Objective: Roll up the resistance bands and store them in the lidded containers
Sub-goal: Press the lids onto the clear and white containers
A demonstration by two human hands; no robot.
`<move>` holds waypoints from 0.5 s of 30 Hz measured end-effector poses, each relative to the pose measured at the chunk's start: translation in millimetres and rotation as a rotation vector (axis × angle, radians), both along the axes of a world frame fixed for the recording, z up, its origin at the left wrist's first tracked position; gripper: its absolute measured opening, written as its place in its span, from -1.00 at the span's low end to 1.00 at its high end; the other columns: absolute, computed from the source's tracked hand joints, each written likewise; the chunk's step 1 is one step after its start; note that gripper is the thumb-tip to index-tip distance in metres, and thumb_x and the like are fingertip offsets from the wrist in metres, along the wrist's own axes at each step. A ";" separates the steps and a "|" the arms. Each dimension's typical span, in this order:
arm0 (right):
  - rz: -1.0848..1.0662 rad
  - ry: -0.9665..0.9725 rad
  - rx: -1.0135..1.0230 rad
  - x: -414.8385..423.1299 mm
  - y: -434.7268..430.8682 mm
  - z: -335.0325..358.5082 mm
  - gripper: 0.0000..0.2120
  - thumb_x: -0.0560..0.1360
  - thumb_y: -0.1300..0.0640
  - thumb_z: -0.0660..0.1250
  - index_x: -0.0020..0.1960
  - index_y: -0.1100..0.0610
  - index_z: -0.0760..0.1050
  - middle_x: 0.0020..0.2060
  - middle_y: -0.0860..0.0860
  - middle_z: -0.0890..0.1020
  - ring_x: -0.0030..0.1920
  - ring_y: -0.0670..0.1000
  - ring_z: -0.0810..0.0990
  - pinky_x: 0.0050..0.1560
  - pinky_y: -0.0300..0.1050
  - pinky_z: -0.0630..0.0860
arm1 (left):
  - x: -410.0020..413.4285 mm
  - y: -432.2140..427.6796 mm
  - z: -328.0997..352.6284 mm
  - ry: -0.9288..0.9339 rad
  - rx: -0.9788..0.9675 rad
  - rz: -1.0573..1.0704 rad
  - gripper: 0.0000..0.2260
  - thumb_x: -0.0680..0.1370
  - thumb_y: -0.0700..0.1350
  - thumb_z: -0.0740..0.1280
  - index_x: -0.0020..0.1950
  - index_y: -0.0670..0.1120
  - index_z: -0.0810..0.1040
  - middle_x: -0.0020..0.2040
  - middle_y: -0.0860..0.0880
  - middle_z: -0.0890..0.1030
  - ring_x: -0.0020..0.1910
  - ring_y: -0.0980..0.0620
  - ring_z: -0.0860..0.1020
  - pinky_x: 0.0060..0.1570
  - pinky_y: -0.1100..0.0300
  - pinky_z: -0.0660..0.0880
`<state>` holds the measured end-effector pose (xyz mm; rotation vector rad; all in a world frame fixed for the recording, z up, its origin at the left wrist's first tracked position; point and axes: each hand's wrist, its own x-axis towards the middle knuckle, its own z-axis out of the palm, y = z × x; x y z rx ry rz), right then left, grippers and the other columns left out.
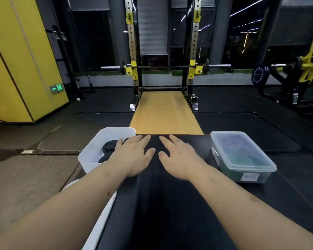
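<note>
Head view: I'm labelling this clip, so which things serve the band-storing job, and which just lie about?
Job: left hand, right hand, black band under them, rolled bands, open white container, lidded clear container.
Lying about: squat rack, barbell, exit sign.

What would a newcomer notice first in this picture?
The left hand and the right hand lie flat, side by side, on a dark strip in the middle. Left of them stands an open white container with rolled black bands inside; right of them, a clear container with its lid on. Behind, a rack holds a barbell.
</note>
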<state>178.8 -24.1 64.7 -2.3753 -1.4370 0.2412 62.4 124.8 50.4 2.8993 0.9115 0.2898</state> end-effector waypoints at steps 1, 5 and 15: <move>0.017 0.022 -0.006 -10.2 11.6 -2.0 -0.41 0.69 -0.15 0.02 0.68 -0.14 -0.04 0.69 0.03 -0.01 0.67 0.03 -0.06 0.65 0.11 -0.07 | -12.0 11.8 -2.8 -0.006 0.007 0.011 -0.43 0.63 0.27 -0.07 0.62 0.13 0.18 0.59 0.08 0.29 0.59 0.03 0.19 0.55 -0.17 0.06; 0.065 0.078 -0.037 -46.0 51.7 -11.5 -0.41 0.70 -0.14 0.03 0.69 -0.13 -0.04 0.69 0.02 -0.03 0.67 0.08 -0.03 0.64 0.09 0.01 | -49.8 50.1 -13.6 0.000 0.018 0.101 -0.57 0.61 0.22 -0.03 0.38 0.15 0.42 0.34 0.11 0.51 0.38 -0.01 0.41 0.40 -0.14 0.26; 0.116 0.098 -0.065 -88.9 130.6 -41.7 -0.33 0.66 -0.32 0.02 0.69 -0.14 -0.06 0.69 0.00 -0.12 0.67 0.04 -0.09 0.64 0.09 0.02 | -106.7 116.3 -44.8 0.068 -0.006 0.297 -0.40 0.63 0.34 -0.03 0.64 0.17 0.06 0.66 -0.11 0.07 0.65 -0.08 -0.02 0.57 -0.21 -0.07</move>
